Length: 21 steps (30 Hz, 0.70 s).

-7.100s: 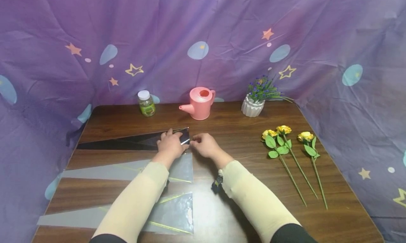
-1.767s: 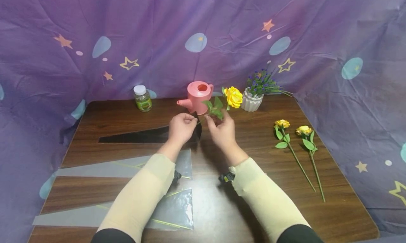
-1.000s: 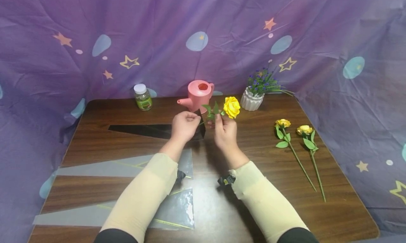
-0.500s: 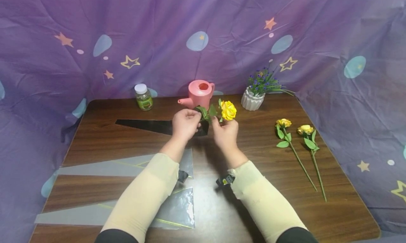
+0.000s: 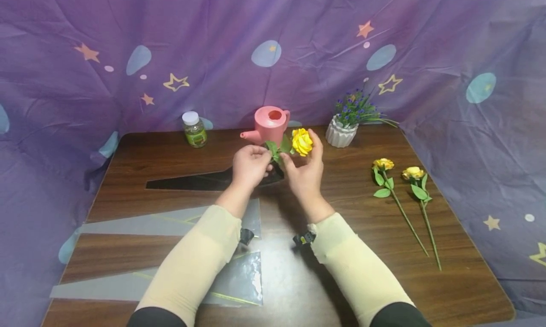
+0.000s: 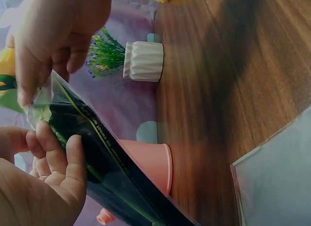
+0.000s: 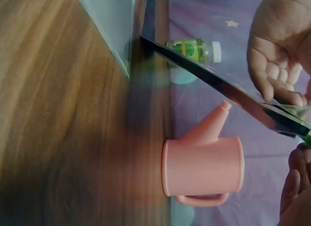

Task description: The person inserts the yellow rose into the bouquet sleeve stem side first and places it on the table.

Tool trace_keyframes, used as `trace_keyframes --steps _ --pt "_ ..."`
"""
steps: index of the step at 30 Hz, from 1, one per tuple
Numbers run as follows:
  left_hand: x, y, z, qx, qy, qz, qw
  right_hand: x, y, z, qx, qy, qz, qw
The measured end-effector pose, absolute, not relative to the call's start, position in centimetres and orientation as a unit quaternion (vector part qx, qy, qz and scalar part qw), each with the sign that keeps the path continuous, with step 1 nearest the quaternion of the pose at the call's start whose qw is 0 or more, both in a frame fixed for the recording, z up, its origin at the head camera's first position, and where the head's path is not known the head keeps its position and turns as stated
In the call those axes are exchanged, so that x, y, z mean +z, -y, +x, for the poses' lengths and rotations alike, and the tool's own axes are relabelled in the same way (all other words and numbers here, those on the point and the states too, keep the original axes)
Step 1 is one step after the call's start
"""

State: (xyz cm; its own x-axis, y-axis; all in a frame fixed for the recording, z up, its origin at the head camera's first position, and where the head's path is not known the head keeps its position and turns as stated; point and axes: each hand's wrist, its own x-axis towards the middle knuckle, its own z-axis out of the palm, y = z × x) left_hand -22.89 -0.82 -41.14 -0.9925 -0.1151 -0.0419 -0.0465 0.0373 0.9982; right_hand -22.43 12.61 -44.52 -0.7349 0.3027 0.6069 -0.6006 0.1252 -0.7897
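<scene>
The left hand point(image 5: 250, 167) has its fingers pinching the black sleeve point(image 5: 192, 181) at its mouth; the right hand point(image 5: 305, 176) spreads its fingers around the nearer bloom of the yellow rose point(image 5: 302, 142). Stem inside, the sleeve tapers leftward from them. Beyond: watering can point(image 5: 269, 124); farther right, white pot point(image 5: 341, 134) holding purple flowers point(image 5: 353, 110).

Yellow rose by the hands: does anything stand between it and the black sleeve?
No separate object visibly does. The leaves of the yellow rose sit at the mouth of the black sleeve, beside the left hand, and might catch.
</scene>
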Motion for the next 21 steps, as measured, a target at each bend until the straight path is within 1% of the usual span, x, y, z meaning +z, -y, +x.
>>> trace_keyframes --steps 3,9,17,21 --pt "-41.1 0.8 -23.0 -0.687 0.724 0.058 0.025 -44.6 -13.1 -22.4 0.609 0.692 0.131 0.365" --pt "-41.2 0.6 -23.1 -0.684 0.727 0.057 0.02 -44.7 -13.8 -22.4 0.572 0.712 0.136 0.385" --pt "-41.3 0.6 -23.1 -0.666 0.744 0.054 0.025 -45.3 -14.5 -22.1 0.479 0.779 0.111 0.388" --pt "-41.2 0.5 -23.1 -0.669 0.74 0.055 0.026 -45.4 -14.4 -21.9 0.447 0.792 0.102 0.404"
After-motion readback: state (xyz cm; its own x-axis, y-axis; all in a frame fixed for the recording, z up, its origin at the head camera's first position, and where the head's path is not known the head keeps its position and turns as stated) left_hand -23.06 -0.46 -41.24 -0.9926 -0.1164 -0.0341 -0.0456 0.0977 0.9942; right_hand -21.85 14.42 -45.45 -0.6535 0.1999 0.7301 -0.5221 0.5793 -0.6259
